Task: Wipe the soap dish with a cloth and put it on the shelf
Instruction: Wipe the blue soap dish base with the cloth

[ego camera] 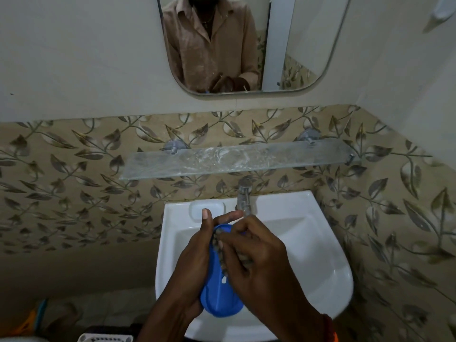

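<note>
A blue oval soap dish [219, 292] is held over the white sink [320, 255]. My left hand [195, 262] grips it along its left edge, thumb pointing up. My right hand [256, 262] presses a small grey patterned cloth [220, 250] against the dish's inner face; most of the cloth is hidden under the fingers. The glass shelf [172, 166] is fixed to the leaf-patterned wall above the sink and carries nothing but streaks and water marks.
A chrome tap [244, 196] stands at the back of the sink, just beyond my fingers. A mirror [296, 58] hangs above the shelf. Orange and blue items [34, 319] lie at the lower left.
</note>
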Demonstrator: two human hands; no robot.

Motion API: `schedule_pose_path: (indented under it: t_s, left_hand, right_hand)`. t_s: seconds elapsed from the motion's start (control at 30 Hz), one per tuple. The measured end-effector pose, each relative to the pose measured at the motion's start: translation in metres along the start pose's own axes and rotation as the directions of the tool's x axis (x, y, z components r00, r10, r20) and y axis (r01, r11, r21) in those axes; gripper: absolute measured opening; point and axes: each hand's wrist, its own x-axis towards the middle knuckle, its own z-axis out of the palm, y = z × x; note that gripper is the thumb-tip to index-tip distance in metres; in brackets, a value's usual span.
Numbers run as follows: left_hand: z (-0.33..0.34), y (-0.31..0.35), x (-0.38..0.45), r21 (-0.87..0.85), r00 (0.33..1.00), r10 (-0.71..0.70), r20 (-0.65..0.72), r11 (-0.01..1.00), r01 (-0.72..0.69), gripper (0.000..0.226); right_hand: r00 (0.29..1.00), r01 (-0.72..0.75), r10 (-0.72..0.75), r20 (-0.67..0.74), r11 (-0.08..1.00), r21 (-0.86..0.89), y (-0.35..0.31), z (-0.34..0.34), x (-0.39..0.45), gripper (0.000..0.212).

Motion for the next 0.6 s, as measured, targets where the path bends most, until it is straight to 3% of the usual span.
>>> schedule_pose_path:
  t_s: [0.13,0.3,0.4,0.6]
  left_hand:
    - [-0.008,0.001,0.007,-0.059,0.999,-0.028,0.042,0.998,0.03,0.067]
    - [-0.003,-0.002,0.001,0.01,0.996,-0.061,0.072,0.998,0.06,0.059]
    - [0.0,0.005,-0.002,0.036,0.994,-0.069,0.087,0.997,0.066,0.058]
    - [-0.002,0.02,0.011,0.018,0.991,-0.116,0.061,0.993,0.115,0.074]
  right_hand:
    - [0.986,-0.002,-0.005,0.165,0.999,0.042,-0.003,-0.002,-0.022,0.015]
    - [0.992,0.05,-0.039,0.123,0.994,-0.094,0.003,-0.01,0.006,0.02]
    - [0.982,0.092,-0.071,0.173,0.989,-0.117,0.01,-0.016,0.013,0.022]
    - [0.881,0.257,-0.249,0.403,0.966,0.034,-0.005,-0.013,-0.029,0.012]
